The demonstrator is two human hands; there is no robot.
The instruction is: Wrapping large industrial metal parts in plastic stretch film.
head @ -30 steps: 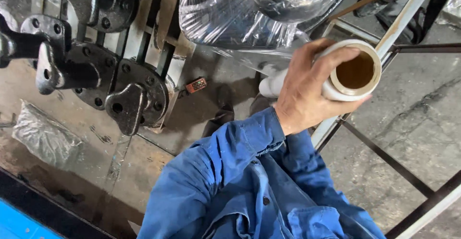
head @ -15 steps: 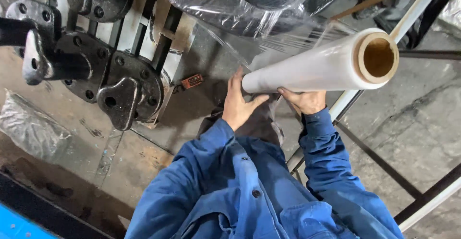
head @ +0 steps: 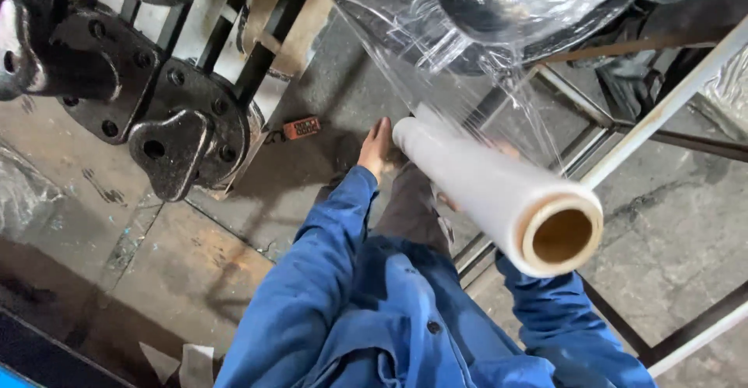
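A roll of clear stretch film (head: 499, 189) lies slantwise across the view, its open cardboard core end nearest the camera and its far end meeting the left hand (head: 375, 148). That hand's fingers lie flat and pressed together, their tips touching the far end of the roll. The right hand (head: 499, 154) sits behind the roll, almost wholly hidden; whether its fingers curl round the roll cannot be told. Both arms wear blue sleeves (head: 327, 255). From the roll, just beyond the fingertips, a sheet of film (head: 467, 68) stretches up to a wrapped dark part (head: 506, 6) above. To the right of the fingers runs a white metal bar (head: 662, 107) of a frame. Well left of them hang black flanged castings (head: 179, 135), and a small orange object (head: 301, 128) lies on the concrete floor (head: 686, 224) between the castings and the left fingers.
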